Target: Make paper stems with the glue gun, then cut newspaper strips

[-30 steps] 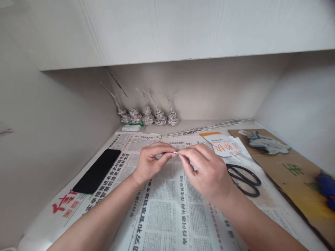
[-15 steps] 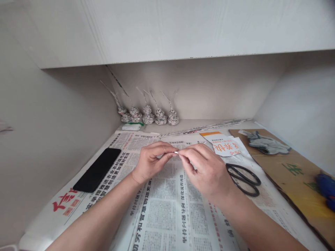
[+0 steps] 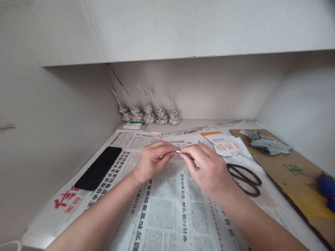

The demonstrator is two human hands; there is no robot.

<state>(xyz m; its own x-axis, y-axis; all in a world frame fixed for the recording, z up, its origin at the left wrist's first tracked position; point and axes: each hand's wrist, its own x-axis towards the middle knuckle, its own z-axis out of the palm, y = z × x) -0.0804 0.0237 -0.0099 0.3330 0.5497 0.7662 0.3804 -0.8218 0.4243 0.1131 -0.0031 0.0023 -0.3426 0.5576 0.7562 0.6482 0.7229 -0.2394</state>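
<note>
A small white piece (image 3: 178,151), which looks like the end of a rolled bit of paper, shows between my fingertips; most of it is hidden. My left hand (image 3: 154,159) pinches it from the left with thumb and forefinger. From the right, my right hand (image 3: 208,167) pinches it too, fingertips almost touching the left ones. Both hands are held above the spread newspaper (image 3: 167,216). Just beyond them lie several thin rolled-paper sticks (image 3: 193,130). Black-handled scissors (image 3: 244,179) rest beside my right wrist, partly covered by it.
A black phone (image 3: 99,168) lies at left. Several woven paper gourd shapes (image 3: 148,115) stand along the back wall, near a white packet (image 3: 133,126). Rightward are a printed paper piece (image 3: 227,145), cardboard (image 3: 288,167), a grey glove (image 3: 269,143) and a blue object (image 3: 326,188). A white panel (image 3: 183,31) overhangs.
Both hands keep their pinch at nearly the same spot, with the right fingers shifted very slightly. The whole view has moved a little; the objects on the table stay in place.
</note>
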